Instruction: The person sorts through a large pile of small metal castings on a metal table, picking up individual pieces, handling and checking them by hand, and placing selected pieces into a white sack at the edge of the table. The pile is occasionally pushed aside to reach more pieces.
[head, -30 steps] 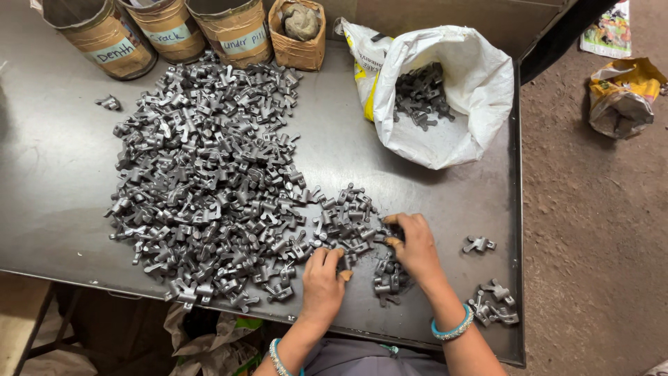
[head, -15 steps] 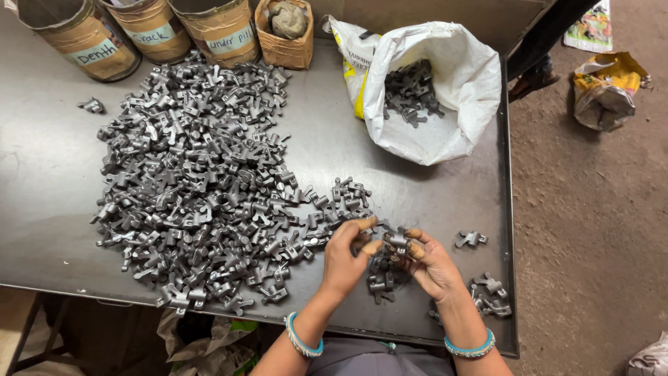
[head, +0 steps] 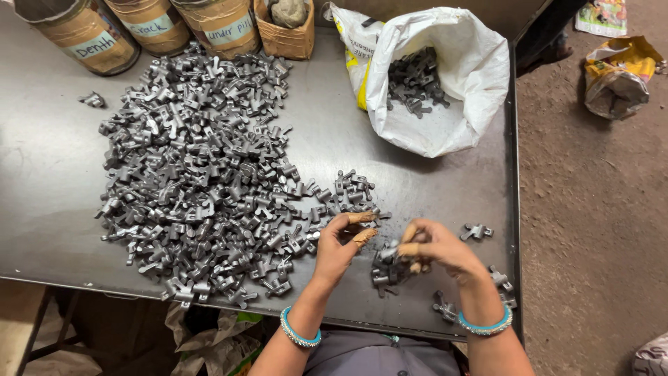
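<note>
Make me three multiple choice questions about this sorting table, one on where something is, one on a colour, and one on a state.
1. Where does the white woven sack lie?
A. far right part of the dark metal table
B. on the floor
C. near left corner

2. What colour are the bangles on both wrists?
A. red
B. turquoise
C. gold

3. How is the sack's mouth?
A. tied shut
B. folded flat
C. open, with grey metal parts inside

Answers: 1 A, it sits on the tabletop beyond the right hand. 2 B, both bands look blue-green. 3 C, the rim gapes and the parts show within, like those in the big pile of grey forged metal pieces by the left hand.
</note>
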